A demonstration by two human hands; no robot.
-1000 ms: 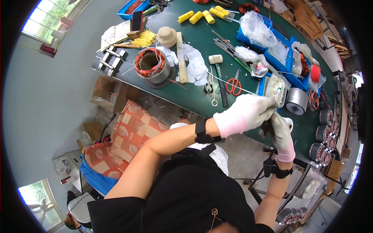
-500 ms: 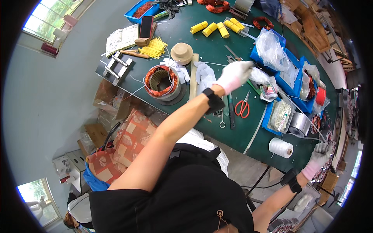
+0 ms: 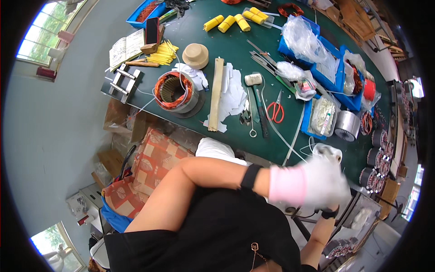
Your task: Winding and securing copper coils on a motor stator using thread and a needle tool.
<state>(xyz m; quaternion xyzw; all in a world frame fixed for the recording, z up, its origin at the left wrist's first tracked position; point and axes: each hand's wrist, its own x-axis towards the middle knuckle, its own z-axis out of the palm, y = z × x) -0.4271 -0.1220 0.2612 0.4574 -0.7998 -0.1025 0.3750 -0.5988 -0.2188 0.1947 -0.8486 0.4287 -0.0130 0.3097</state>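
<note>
My left hand (image 3: 317, 183), in a white glove with a pink cuff, is at the right front by the table's edge. Motion blurs its fingers, so I cannot make out their grip. My right hand is mostly hidden behind it; the black band (image 3: 330, 212) on that wrist shows just below. Right behind my left hand stands a white thread spool (image 3: 327, 153), partly covered. A thin white cord (image 3: 282, 138) runs from near the mallet (image 3: 253, 80) toward my hands, with loops beside the spool. Red-handled scissors (image 3: 275, 111) lie farther left.
A stator with copper windings (image 3: 173, 90) stands at the left, near a beige bowl-shaped piece (image 3: 195, 56). White paper pieces (image 3: 233, 93) lie beside a wooden strip (image 3: 216, 95). Blue bins (image 3: 333, 72) line the right side, with a metal cylinder (image 3: 347, 125) close by.
My left hand has swept from mid-table to the right front. My right hand has come in from the far right and is now behind it. The cord and the view have shifted.
</note>
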